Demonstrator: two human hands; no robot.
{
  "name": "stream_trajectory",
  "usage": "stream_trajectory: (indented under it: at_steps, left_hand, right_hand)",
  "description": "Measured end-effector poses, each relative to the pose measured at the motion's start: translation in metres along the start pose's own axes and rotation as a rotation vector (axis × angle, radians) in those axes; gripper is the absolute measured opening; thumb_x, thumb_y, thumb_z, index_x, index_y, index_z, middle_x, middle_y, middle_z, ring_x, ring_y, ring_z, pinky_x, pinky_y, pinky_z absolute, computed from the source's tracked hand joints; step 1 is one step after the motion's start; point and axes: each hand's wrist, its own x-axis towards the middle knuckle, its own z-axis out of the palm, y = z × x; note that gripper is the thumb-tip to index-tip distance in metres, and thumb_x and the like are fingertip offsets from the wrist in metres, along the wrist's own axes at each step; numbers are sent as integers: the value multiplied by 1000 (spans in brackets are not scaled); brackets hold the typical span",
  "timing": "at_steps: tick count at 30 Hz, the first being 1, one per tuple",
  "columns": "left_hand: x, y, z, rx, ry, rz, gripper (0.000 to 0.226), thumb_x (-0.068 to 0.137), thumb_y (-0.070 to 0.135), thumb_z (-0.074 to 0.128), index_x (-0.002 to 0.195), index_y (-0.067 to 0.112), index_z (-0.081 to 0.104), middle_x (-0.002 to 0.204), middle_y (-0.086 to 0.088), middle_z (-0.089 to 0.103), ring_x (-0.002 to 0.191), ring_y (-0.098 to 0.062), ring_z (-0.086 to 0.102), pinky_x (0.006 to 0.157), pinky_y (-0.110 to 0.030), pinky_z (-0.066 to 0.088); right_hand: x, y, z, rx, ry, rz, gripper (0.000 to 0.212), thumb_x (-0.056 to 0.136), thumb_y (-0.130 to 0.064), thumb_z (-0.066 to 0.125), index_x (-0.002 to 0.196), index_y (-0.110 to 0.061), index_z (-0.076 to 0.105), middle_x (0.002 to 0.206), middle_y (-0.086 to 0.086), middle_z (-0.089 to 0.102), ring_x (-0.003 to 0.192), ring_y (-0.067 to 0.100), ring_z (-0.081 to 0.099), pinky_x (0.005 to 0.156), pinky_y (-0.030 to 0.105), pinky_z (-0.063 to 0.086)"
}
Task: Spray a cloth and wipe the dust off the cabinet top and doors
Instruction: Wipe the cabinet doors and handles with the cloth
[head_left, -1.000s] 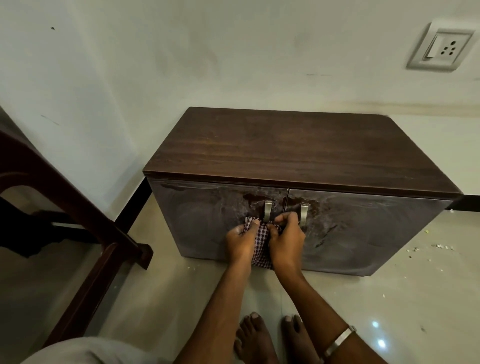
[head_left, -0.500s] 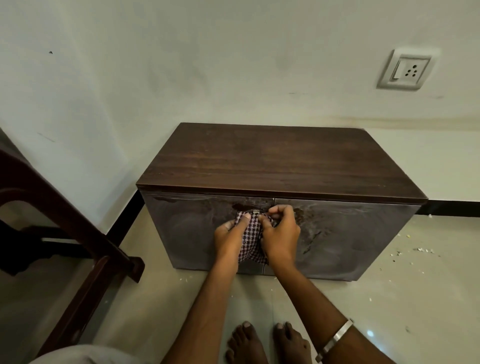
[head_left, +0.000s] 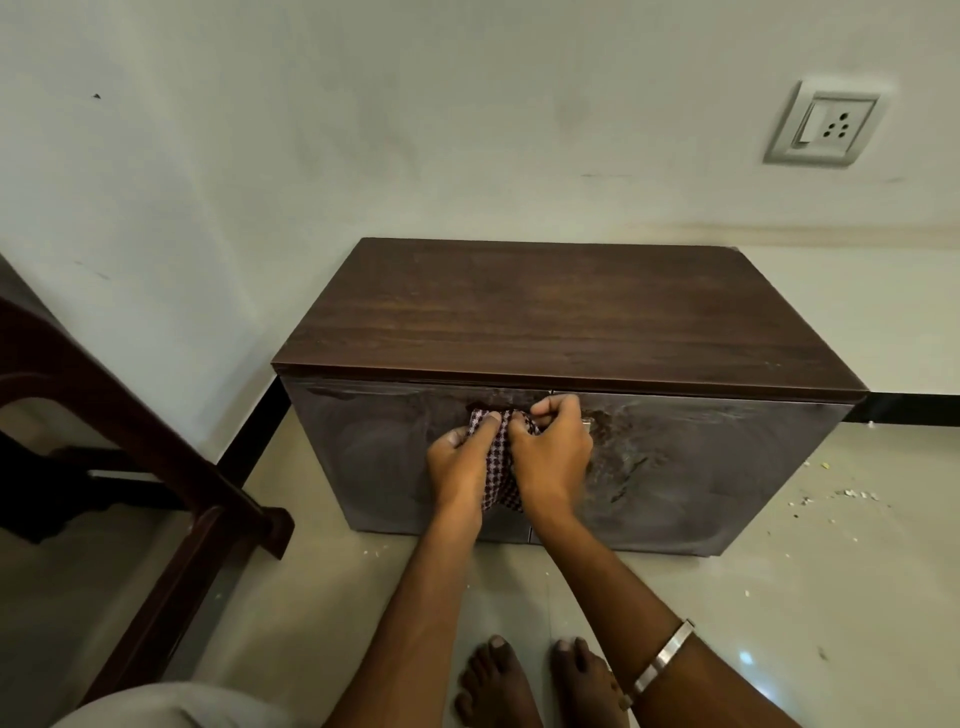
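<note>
Dust streaks cover the cabinet doors (head_left: 675, 467). We pinch the checked cloth (head_left: 500, 467) between left hand (head_left: 460, 462) and right hand (head_left: 553, 452), fingers curled tight, at the centre seam; bunched cloth could snag a handle or smear grime.

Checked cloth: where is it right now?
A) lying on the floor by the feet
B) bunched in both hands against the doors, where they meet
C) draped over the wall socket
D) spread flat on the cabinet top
B: the checked cloth is gripped between the left hand and right hand, pressed to the cabinet doors at the centre seam.
</note>
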Motion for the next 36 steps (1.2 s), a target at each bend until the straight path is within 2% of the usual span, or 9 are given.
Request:
stream_trajectory:
  at_steps: [3,7,12,16,20,23,26,31,36]
  left_hand:
    - [-1,0,0,-11,4,-1,16,82,24,74,77,9,71,71,-7,75,66,-18,72,53,-26,55]
    - [-4,3,8,47,28,40,18,81,24,74,76,8,70,73,-9,74,70,-21,71,63,-35,59]
    - [-4,4,0,-2,-5,-12,14,82,24,74,80,10,72,73,-6,75,68,-19,73,54,-26,55]
    - [-4,4,-2,19,-66,-37,15,84,25,72,86,10,73,81,-9,76,80,-24,73,71,-36,60]
    - [-6,-1,-7,76,-97,-30,24,86,26,71,99,7,71,93,-13,74,89,-27,71,80,-40,59]
    - [-6,-7,-13,77,-115,-56,27,88,22,68,104,1,69,99,-19,72,92,-30,69,77,-37,57]
    - [-4,-8,-12,87,-117,-64,28,89,21,67,106,-1,68,102,-21,71,96,-34,68,81,-41,56]
    - [-3,-7,-13,88,-117,-62,27,88,18,68,106,-3,67,103,-23,70,95,-33,67,86,-43,54]
    - [-1,-10,-15,123,-108,-49,24,88,17,68,105,0,68,101,-21,71,95,-33,69,81,-39,56]
  right_hand:
    - [2,-1,0,-19,5,-1,23,79,-18,69,83,-25,47,79,-4,59,68,5,56,53,13,36]
    - [6,0,-1,45,49,110,27,77,-18,71,79,-26,45,82,2,62,72,16,61,61,31,49]
    - [-1,0,3,-69,25,-67,23,81,-16,67,78,-25,46,79,-8,55,72,6,53,60,18,39]
    - [-6,10,1,7,50,-49,17,85,-18,64,83,-26,49,83,-8,56,75,4,55,59,11,39]
    - [-13,26,1,45,31,-22,16,87,-9,62,85,-22,53,88,-3,60,81,8,58,68,20,46]
    - [-17,40,0,71,-15,-64,28,87,-3,61,79,-28,51,84,-6,60,79,5,58,69,21,48]
    - [-19,48,1,64,-23,-94,38,87,0,59,78,-35,47,84,-10,59,80,1,57,69,14,43]
    - [-23,55,4,47,-34,-187,30,86,4,52,82,-25,51,86,-4,56,82,6,53,72,18,44]
    - [-24,62,2,45,-65,-217,36,86,5,50,80,-30,47,85,-2,54,81,10,52,70,26,46]
